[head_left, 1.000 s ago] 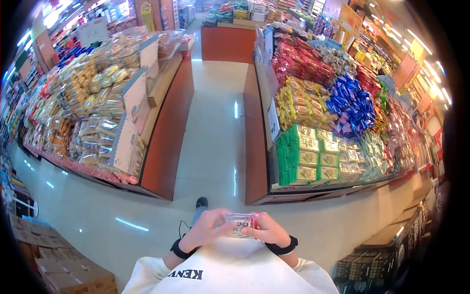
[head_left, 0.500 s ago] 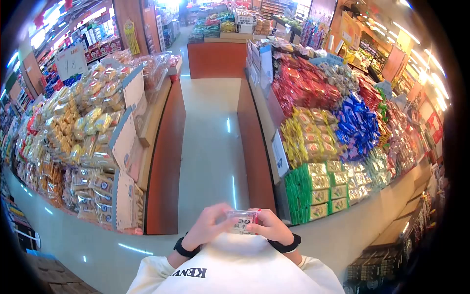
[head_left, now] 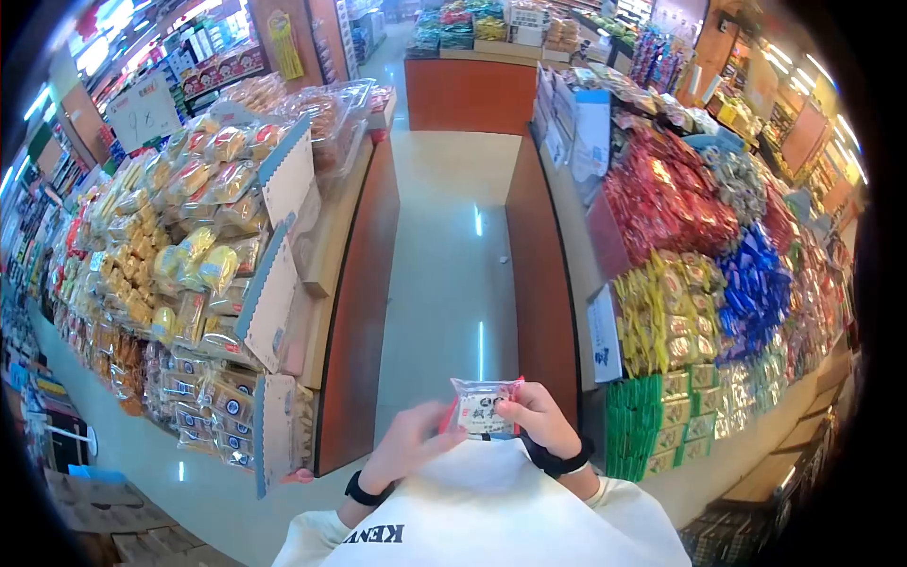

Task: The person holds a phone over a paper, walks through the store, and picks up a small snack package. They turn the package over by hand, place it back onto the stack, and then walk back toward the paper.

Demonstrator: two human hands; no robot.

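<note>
A small clear-wrapped snack packet (head_left: 486,414) with a white label, dark print and red edges is held up in front of my chest. My right hand (head_left: 546,421) pinches it at its right side, the thumb lying over the front. My left hand (head_left: 413,444) is at the packet's left edge, its thumb and fingers stretched towards it with a gap between them. Motion blurs the left fingers. Both wrists wear black bands, and white sleeves show below them.
A left stand (head_left: 364,283) carries heaps of wrapped baked snacks, with a handwritten price sign (head_left: 144,113). On the right are red packets (head_left: 666,194), blue packets (head_left: 754,293) and green packets (head_left: 635,430). A tiled aisle (head_left: 444,246) runs between, ending at a red-brown counter (head_left: 472,94).
The view has turned left, so the stands sit further right. The packet now stands more upright with more of its label showing. My left fingers have drawn back to its left edge.
</note>
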